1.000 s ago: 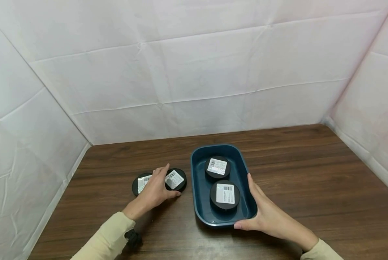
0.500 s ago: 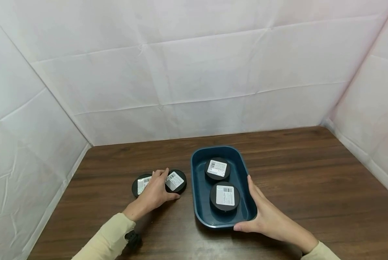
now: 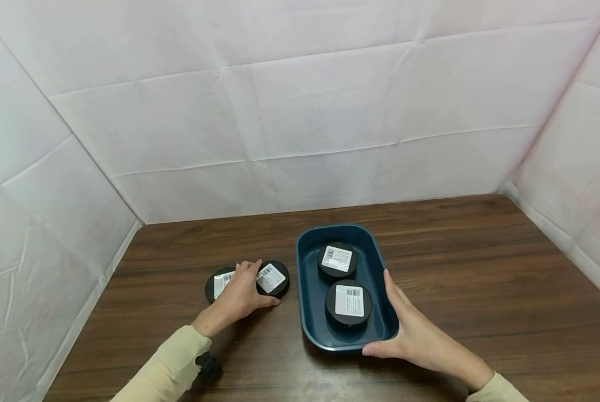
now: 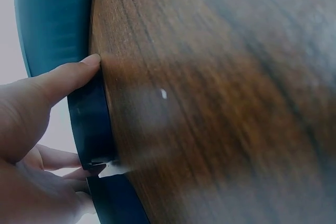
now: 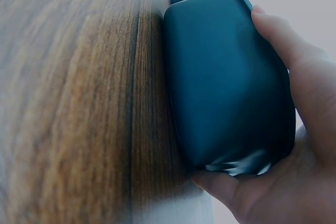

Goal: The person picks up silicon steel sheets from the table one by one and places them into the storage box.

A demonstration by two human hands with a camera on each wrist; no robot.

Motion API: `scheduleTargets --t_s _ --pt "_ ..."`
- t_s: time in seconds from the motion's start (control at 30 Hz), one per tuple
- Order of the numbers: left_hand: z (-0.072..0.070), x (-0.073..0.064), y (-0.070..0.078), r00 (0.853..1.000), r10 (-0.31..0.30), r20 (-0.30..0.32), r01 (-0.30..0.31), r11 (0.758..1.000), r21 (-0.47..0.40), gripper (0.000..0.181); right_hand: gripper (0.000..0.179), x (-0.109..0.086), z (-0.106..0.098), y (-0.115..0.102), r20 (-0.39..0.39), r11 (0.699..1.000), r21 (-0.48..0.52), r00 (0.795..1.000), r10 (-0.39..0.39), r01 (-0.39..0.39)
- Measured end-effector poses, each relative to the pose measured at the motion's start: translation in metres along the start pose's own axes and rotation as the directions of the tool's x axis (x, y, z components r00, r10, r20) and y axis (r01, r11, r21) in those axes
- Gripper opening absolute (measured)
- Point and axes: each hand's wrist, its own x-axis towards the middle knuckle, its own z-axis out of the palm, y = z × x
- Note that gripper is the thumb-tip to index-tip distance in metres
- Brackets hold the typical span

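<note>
- Since the earlier frame only the head view has shifted slightly; the left hand (image 3: 237, 298), right hand (image 3: 413, 332), blue tray (image 3: 305, 315) and discs keep their places.
- The left hand grasps the right-hand disc (image 3: 277, 278), which lies left of the tray, nearer the surface's far edge than its near one.
- The left-hand disc (image 3: 211, 287) lies just beside it, toward the surface's left edge, partly covered by the hand.
- The right hand grips the tray at its near right corner, thumb on the near edge.
- Inside the tray, the far disc (image 3: 337, 261) and near disc (image 3: 349, 301) stand behind its walls, labels up.
- White cloth (image 3: 300, 106) rises behind the surface's (image 3: 471, 268) far edge and along both sides.
- The left wrist view alone shows the thumb against the right-hand disc's side wall.
- The right wrist view shows the tray's outer wall, hiding its contents; the head view shows them.
</note>
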Motion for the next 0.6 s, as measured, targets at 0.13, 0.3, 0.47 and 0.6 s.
scheduleTargets --t_s 0.13,0.3,0.47,0.6 --pt "0.0 -0.0001 0.0001 1.0 -0.003 -0.004 0.003 1.0 -0.008 0.094 0.136 -0.0005 -0.0001 -0.0003 0.002 1.0 0.004 1.0 0.002 -0.002" --pt "0.0001 -0.0006 0.0009 1.0 0.0 -0.005 0.0 1.0 -0.014 0.09 0.136 -0.0003 -0.0002 0.0004 0.005 1.0 0.01 1.0 0.014 -0.014" --pt "0.0019 0.0007 0.0003 1.0 0.005 -0.023 -0.006 1.0 -0.018 0.088 0.136 0.0002 -0.0004 0.0011 0.004 1.0 0.016 1.0 0.007 -0.007" --pt "0.003 0.0 0.001 1.0 -0.004 -0.03 0.004 1.0 -0.022 0.087 0.136 -0.0003 -0.0005 0.0002 0.009 1.0 0.012 1.0 -0.005 0.005"
